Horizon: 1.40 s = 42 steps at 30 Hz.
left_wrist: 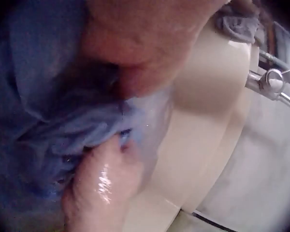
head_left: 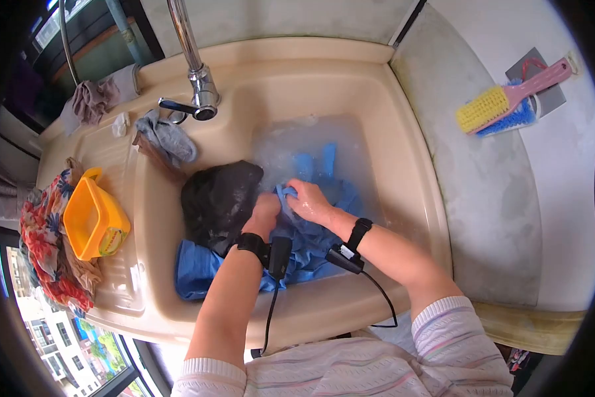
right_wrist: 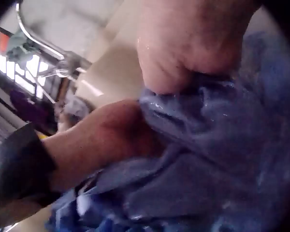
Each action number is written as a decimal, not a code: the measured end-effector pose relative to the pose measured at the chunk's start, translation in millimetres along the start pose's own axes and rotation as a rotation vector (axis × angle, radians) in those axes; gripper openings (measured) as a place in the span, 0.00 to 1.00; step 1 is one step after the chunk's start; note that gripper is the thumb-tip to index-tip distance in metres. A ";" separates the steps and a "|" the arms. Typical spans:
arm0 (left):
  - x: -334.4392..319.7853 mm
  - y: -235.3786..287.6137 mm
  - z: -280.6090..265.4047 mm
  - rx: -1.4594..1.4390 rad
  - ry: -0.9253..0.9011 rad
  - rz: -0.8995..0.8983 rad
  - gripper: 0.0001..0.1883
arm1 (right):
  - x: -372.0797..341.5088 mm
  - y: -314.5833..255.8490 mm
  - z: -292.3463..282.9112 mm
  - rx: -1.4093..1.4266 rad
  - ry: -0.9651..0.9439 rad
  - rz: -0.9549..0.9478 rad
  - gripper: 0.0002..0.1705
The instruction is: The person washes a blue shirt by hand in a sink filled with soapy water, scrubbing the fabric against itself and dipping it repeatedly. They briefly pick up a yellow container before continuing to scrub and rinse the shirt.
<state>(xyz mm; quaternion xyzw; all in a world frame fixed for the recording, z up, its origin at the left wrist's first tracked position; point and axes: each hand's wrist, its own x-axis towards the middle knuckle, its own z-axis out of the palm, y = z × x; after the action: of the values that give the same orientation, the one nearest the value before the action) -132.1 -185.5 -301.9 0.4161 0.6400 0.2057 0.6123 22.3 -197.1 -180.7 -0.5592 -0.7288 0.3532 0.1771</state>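
Wet blue cloth (head_left: 307, 241) lies bunched in cloudy water in the sink, partly under the surface. The right hand (head_left: 309, 200) pinches a raised fold of it between thumb and curled fingers. Close beside it on the left, the left hand (head_left: 266, 208) grips the same cloth, its fingertips hidden by the fabric. In the left wrist view the cloth (left_wrist: 63, 130) stretches between the left hand (left_wrist: 140, 43) and the right hand (left_wrist: 106, 179). The right wrist view shows the cloth (right_wrist: 198, 125) hanging below the right hand (right_wrist: 188, 43), with the left hand (right_wrist: 125, 128) against it.
A dark cloth (head_left: 218, 198) sits at the sink's left side. Behind stands a chrome faucet (head_left: 203, 92). On the left ledge are a grey cloth (head_left: 165, 137), a yellow container (head_left: 93, 218) and patterned fabric (head_left: 46, 238). Brushes (head_left: 486, 109) hang on the right wall.
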 end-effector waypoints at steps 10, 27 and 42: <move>-115.6 118.5 -18.7 -0.595 0.050 0.073 0.12 | 5.5 -31.8 -35.3 0.077 0.094 -0.026 0.28; -173.0 121.6 -78.7 0.379 0.144 0.417 0.19 | 8.7 -103.2 -88.6 1.099 -0.208 0.077 0.14; -160.9 83.4 -82.4 -1.140 0.280 0.231 0.13 | 29.5 -83.1 -15.4 0.613 -0.361 0.024 0.11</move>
<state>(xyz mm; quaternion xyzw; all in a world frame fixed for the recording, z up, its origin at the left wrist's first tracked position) -202.8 -243.9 -125.3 0.0579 0.4541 0.6347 0.6225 -34.2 -174.9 -114.9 -0.4171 -0.6019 0.6506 0.2011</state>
